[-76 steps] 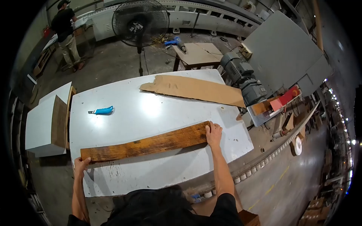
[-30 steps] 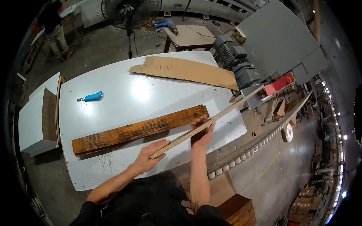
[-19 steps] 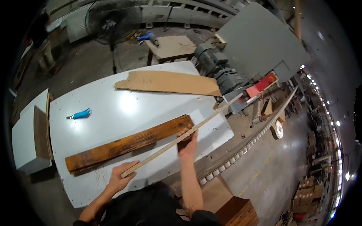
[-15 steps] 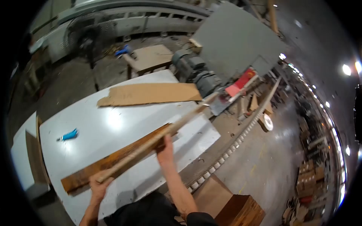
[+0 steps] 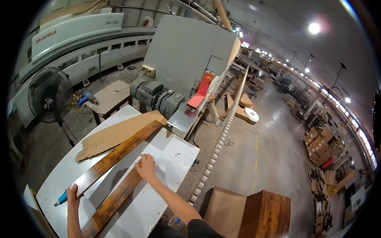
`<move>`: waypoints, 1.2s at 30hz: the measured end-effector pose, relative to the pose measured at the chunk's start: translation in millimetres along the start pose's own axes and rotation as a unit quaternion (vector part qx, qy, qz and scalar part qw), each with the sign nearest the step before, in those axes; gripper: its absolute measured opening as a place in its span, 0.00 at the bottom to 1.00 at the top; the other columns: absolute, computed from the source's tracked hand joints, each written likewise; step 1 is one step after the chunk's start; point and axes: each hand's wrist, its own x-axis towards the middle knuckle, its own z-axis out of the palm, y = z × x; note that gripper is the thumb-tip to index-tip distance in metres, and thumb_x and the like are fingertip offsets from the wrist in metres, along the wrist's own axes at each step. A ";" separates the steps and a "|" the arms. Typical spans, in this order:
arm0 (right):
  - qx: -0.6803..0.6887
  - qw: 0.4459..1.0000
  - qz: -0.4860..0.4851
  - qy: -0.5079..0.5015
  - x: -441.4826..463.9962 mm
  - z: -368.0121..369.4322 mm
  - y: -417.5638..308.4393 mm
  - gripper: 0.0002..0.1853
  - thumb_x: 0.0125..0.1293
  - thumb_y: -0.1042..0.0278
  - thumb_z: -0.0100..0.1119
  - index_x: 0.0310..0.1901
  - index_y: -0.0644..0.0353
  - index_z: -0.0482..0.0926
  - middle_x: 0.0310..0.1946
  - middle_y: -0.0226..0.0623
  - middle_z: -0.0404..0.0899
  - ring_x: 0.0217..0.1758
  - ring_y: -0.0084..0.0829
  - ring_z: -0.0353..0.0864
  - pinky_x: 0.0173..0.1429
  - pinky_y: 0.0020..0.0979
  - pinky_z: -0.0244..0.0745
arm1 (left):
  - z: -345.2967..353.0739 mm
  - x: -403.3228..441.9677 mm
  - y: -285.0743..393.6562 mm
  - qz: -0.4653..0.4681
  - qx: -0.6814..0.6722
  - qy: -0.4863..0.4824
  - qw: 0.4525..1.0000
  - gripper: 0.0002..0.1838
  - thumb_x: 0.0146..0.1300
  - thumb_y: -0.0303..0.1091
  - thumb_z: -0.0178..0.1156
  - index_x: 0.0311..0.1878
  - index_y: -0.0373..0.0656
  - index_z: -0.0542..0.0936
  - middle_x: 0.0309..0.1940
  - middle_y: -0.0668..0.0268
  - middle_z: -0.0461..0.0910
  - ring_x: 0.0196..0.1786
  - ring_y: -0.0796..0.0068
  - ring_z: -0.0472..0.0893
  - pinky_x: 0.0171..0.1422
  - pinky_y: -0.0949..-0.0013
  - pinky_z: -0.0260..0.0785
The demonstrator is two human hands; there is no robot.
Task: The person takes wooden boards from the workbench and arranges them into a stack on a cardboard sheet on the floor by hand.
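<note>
Two long boards with a dark, streaky brown finish are at the white work table (image 5: 174,152). My left hand (image 5: 73,194) is closed around the near left end of the upper wooden board (image 5: 115,155), whose far end overlaps a cardboard piece (image 5: 107,137). Past that hand, a blue-handled tool (image 5: 62,198) with a dark tip pokes out, mostly hidden. My right hand (image 5: 147,168) grips the far end of the lower wooden board (image 5: 117,198), its fingers over the edge. That board's near end runs out of view at the bottom.
A grey motor (image 5: 152,95) and a machine with a red cover (image 5: 201,89) stand beyond the table. A curved roller track (image 5: 214,154) runs along the right. An open carton (image 5: 226,210) sits at lower right, a standing fan (image 5: 49,95) at left.
The board held in both hands with its pale edge up is no longer held that way. My hands are now on separate boards, finished faces showing. The view has swung right and upward.
</note>
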 end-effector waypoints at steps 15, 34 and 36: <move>0.013 0.968 0.105 -0.229 33.2 -3.5 72.7 0.26 0.62 0.43 0.57 0.56 0.50 0.77 0.52 0.45 0.77 0.57 0.50 0.73 0.59 0.50 0.72 | -58.5 25.7 -44.0 0.290 0.540 0.166 0.772 0.32 0.46 0.32 0.69 0.55 0.29 0.70 0.41 0.50 0.77 0.45 0.52 0.77 0.52 0.56 0.70; 0.059 0.990 0.125 -0.004 -120.6 6.0 48.6 0.21 0.60 0.52 0.62 0.47 0.60 0.81 0.37 0.53 0.81 0.46 0.51 0.77 0.56 0.45 0.69 | -47.6 -234.3 -30.9 0.175 0.696 -0.196 0.669 0.44 0.34 0.45 0.71 0.56 0.34 0.67 0.49 0.50 0.70 0.54 0.50 0.68 0.56 0.54 0.64; 0.087 0.987 0.134 -0.030 -135.1 -1.2 40.2 0.22 0.60 0.52 0.62 0.48 0.61 0.81 0.39 0.53 0.81 0.47 0.51 0.78 0.54 0.43 0.72 | -61.5 -252.8 -25.4 0.136 0.706 -0.204 0.664 0.45 0.33 0.45 0.72 0.56 0.34 0.67 0.49 0.50 0.70 0.54 0.50 0.68 0.57 0.54 0.63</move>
